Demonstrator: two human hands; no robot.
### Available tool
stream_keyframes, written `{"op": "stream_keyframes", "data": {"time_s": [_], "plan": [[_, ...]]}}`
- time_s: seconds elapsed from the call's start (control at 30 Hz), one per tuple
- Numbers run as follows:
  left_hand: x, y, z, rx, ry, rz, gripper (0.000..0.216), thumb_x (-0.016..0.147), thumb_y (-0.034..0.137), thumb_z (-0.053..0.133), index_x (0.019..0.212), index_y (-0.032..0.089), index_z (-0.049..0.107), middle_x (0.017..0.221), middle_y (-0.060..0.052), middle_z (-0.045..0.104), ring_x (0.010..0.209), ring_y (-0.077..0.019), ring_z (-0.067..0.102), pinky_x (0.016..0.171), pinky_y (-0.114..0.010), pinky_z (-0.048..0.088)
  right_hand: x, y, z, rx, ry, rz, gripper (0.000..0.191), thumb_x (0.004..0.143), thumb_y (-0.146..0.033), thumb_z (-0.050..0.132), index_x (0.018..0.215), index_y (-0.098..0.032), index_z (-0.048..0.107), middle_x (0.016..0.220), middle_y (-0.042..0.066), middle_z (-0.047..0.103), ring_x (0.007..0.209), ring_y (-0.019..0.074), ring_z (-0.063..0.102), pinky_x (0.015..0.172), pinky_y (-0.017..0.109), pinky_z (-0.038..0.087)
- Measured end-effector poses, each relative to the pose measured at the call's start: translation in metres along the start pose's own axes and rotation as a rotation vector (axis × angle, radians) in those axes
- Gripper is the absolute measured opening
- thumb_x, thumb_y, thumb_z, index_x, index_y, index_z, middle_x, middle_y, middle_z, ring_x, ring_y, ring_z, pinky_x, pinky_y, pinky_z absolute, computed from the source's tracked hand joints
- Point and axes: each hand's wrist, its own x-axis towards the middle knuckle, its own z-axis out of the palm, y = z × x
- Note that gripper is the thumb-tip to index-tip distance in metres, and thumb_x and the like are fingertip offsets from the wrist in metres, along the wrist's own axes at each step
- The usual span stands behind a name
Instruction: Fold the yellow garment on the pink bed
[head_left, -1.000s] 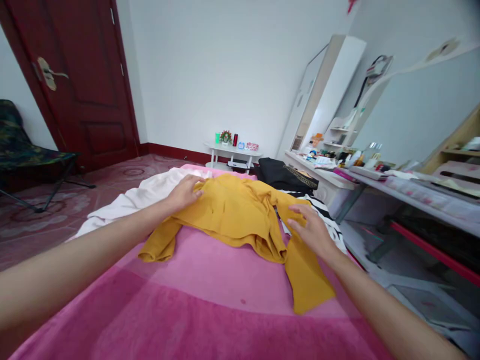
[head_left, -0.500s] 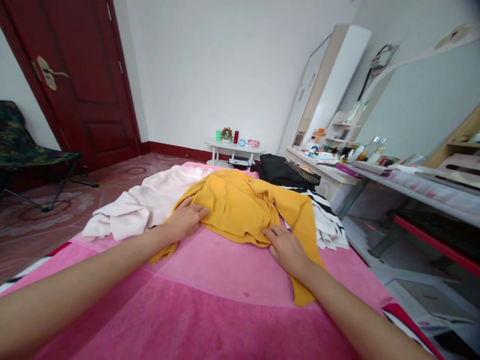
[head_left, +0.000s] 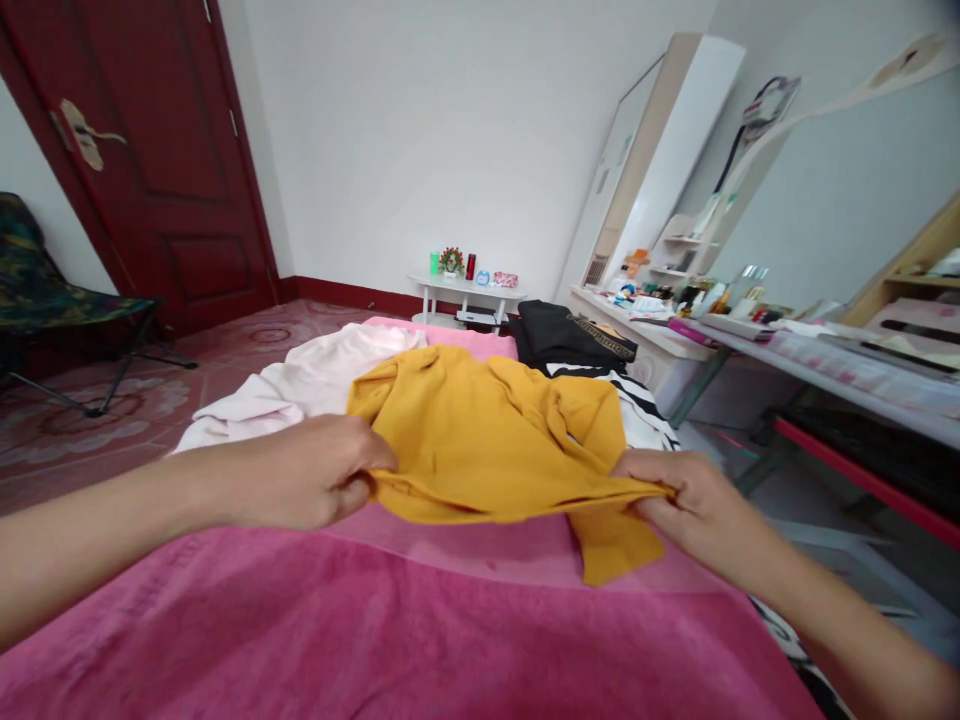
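Observation:
A yellow long-sleeved top is stretched between my two hands above the pink bedding. My left hand is closed on the left end of its hem. On the other end, my right hand pinches the hem's right corner. The hem is pulled nearly straight and lifted a little, its opening facing me. One sleeve hangs below the hem, just left of my right hand, its cuff on the bedding. The top's far part rests on the bed, beside a pale pink garment that my left forearm partly covers.
Pink bedding spreads in front of me. Folded black clothing and a black-and-white striped garment lie at the right. Beyond the bed stands a small white table. A cluttered dressing table is at the right, a camouflage chair at the left.
Both hands have closed on the yellow top's hem, lifted it and pulled it wider and nearer to me. My right hand has moved right; the hem was lying on the bed before.

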Motion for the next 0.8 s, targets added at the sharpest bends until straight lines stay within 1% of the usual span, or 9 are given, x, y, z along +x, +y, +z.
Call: {"op": "stream_keyframes", "data": {"time_s": [0.07, 0.13, 0.2, 0.27, 0.3, 0.37, 0.53, 0.67, 0.8], "plan": [[-0.004, 0.004, 0.013, -0.087, -0.114, 0.017, 0.025, 0.067, 0.007, 0.044, 0.076, 0.018, 0.064, 0.073, -0.003, 0.066, 0.064, -0.0149, 0.057, 0.057, -0.024, 0.038, -0.012, -0.002, 0.014, -0.035, -0.105, 0.017, 0.021, 0.061, -0.007, 0.04, 0.064, -0.019, 0.057, 0.067, 0.0, 0.061, 0.066, 0.0141, 0.055, 0.061, 0.023, 0.035], [0.002, 0.005, 0.024, -0.193, -0.332, 0.03, 0.022, 0.069, 0.01, 0.05, 0.079, 0.017, 0.068, 0.075, -0.005, 0.068, 0.065, -0.0162, 0.059, 0.057, -0.024, 0.04, -0.021, 0.0, 0.028, -0.038, -0.256, 0.029, 0.02, 0.061, -0.007, 0.045, 0.066, -0.018, 0.061, 0.069, 0.0, 0.064, 0.067, 0.0141, 0.057, 0.06, 0.022, 0.035], [0.015, 0.004, 0.025, -0.344, -0.567, 0.026, 0.016, 0.072, 0.023, 0.061, 0.084, 0.017, 0.07, 0.076, -0.005, 0.069, 0.065, -0.0162, 0.059, 0.056, -0.023, 0.042, -0.022, 0.003, 0.033, 0.059, -0.438, 0.04, 0.017, 0.064, -0.014, 0.057, 0.077, -0.019, 0.067, 0.078, 0.001, 0.068, 0.072, 0.0155, 0.06, 0.062, 0.022, 0.038], [0.036, 0.001, 0.019, -0.508, -0.649, 0.041, 0.028, 0.073, 0.038, 0.066, 0.092, 0.017, 0.069, 0.081, -0.004, 0.07, 0.068, -0.0153, 0.06, 0.058, -0.022, 0.045, -0.016, 0.008, 0.029, 0.236, -0.573, 0.072, 0.03, 0.065, -0.029, 0.069, 0.093, -0.019, 0.069, 0.089, 0.003, 0.069, 0.077, 0.0174, 0.062, 0.064, 0.023, 0.042], [0.051, -0.001, 0.017, -0.565, -0.604, 0.06, 0.033, 0.075, 0.043, 0.065, 0.095, 0.018, 0.068, 0.085, -0.003, 0.071, 0.072, -0.0151, 0.061, 0.061, -0.021, 0.046, -0.008, 0.011, 0.025, 0.317, -0.58, 0.093, 0.037, 0.067, -0.036, 0.069, 0.1, -0.018, 0.068, 0.092, 0.004, 0.069, 0.079, 0.018, 0.063, 0.066, 0.023, 0.044], [0.085, -0.008, 0.018, -0.584, -0.415, 0.091, 0.036, 0.082, 0.046, 0.056, 0.1, 0.018, 0.067, 0.091, -0.003, 0.07, 0.08, -0.0159, 0.062, 0.069, -0.023, 0.047, 0.013, 0.025, 0.021, 0.378, -0.436, 0.121, 0.038, 0.076, -0.044, 0.061, 0.102, -0.017, 0.067, 0.094, 0.006, 0.069, 0.081, 0.0187, 0.063, 0.069, 0.026, 0.046], [0.18, -0.035, 0.07, -0.256, 0.185, -0.162, 0.04, 0.085, 0.036, 0.051, 0.119, 0.016, 0.059, 0.12, -0.011, 0.061, 0.105, -0.0249, 0.058, 0.093, -0.035, 0.043, 0.081, 0.098, 0.032, 0.017, 0.26, 0.184, 0.023, 0.076, -0.032, 0.057, 0.091, -0.018, 0.067, 0.097, 0.007, 0.068, 0.092, 0.0221, 0.061, 0.081, 0.032, 0.045], [0.222, -0.052, 0.12, -0.155, 0.296, -0.323, 0.051, 0.089, 0.042, 0.041, 0.132, 0.015, 0.047, 0.141, -0.015, 0.043, 0.13, -0.0294, 0.039, 0.108, -0.044, 0.029, 0.125, 0.149, 0.033, -0.163, 0.423, 0.277, 0.019, 0.075, -0.022, 0.054, 0.087, -0.017, 0.067, 0.098, 0.007, 0.068, 0.092, 0.0204, 0.061, 0.085, 0.031, 0.044], [0.23, -0.059, 0.142, -0.075, 0.322, -0.369, 0.056, 0.093, 0.046, 0.027, 0.14, 0.016, 0.038, 0.15, -0.013, 0.029, 0.139, -0.0286, 0.022, 0.112, -0.051, 0.015, 0.159, 0.161, 0.028, -0.353, 0.419, 0.347, 0.026, 0.08, -0.026, 0.051, 0.099, -0.017, 0.066, 0.105, 0.008, 0.067, 0.096, 0.0208, 0.06, 0.086, 0.03, 0.042]]}}
